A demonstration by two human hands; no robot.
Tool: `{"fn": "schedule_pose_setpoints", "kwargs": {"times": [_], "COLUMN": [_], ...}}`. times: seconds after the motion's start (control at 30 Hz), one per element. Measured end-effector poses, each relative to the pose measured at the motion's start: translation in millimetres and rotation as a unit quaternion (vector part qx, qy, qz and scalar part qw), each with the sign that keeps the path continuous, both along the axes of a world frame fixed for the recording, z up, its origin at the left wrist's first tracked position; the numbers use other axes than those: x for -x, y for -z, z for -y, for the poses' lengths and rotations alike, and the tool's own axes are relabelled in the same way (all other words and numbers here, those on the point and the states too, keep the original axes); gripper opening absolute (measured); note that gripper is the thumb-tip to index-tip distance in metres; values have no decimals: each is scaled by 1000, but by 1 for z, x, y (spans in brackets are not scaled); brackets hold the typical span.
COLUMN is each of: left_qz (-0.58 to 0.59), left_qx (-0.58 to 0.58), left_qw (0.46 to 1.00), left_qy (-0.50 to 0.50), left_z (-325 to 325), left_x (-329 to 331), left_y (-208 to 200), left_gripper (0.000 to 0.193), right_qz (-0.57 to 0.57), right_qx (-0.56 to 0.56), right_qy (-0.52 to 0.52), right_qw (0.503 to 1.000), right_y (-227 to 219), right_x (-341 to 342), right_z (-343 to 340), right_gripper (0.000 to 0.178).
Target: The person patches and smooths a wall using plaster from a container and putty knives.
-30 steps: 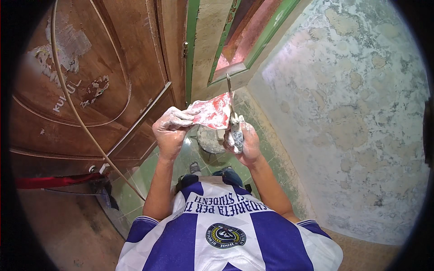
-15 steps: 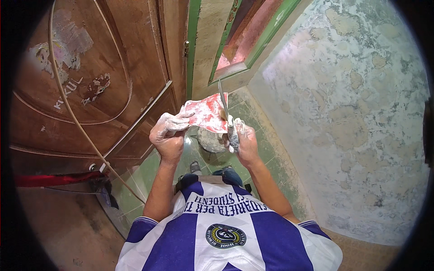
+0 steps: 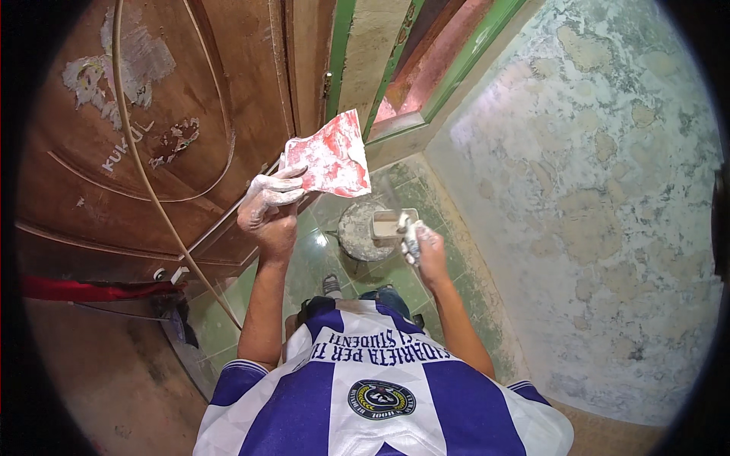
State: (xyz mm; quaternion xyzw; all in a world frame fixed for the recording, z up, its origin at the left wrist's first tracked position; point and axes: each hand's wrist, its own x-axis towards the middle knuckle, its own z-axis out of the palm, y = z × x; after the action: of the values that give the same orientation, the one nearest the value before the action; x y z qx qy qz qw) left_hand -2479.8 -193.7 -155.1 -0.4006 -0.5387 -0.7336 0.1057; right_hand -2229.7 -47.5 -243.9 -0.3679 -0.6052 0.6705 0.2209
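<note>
My left hand [image 3: 271, 205], its fingers whitened, is closed on the lower left edge of a red sheet [image 3: 332, 156] smeared with white paste. The sheet is tilted, in front of the brown door. My right hand [image 3: 430, 257] is wrapped round the handle of a putty knife [image 3: 392, 194], whose thin blade is smeared by motion and points away from me. White paste coats that hand's fingers too. The knife is apart from the sheet. Beyond and below my right hand, a rectangular tub [image 3: 374, 226] with pale contents rests on a round, stained stool [image 3: 352, 237].
On the left stands the carved brown door [image 3: 205, 228], with a cable [image 3: 144, 178] hanging before it. A patched, pale wall [image 3: 578, 220] rises at right. Ahead is a green-framed opening [image 3: 449, 76]. Green tiles [image 3: 315, 235] cover the floor.
My left hand has carried the sheet up, tilting it. My right hand has drawn the putty knife off the sheet, to the right and toward me. The tub has come into view.
</note>
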Motion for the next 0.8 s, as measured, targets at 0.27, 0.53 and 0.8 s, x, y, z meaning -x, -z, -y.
{"fn": "schedule_pose_setpoints", "kwargs": {"times": [0.27,0.53,0.8], "left_qz": [139,125,142], "left_qx": [-43,55,15], "left_qw": [977,984,988], "left_qy": [159,112,58], "left_z": [-11,-10,-1], "left_x": [-25,-38,-29], "left_y": [10,-4,-3], "left_gripper": [23,23,25], "right_qz": [-336,-348,-179], "right_qx": [272,380,33], "right_qy": [-80,-121,-83], "right_qw": [898,848,980], "right_y": [-72,-70,-74], "right_x": [19,31,42], "right_z": [13,22,35], "right_gripper": [43,45,35]}}
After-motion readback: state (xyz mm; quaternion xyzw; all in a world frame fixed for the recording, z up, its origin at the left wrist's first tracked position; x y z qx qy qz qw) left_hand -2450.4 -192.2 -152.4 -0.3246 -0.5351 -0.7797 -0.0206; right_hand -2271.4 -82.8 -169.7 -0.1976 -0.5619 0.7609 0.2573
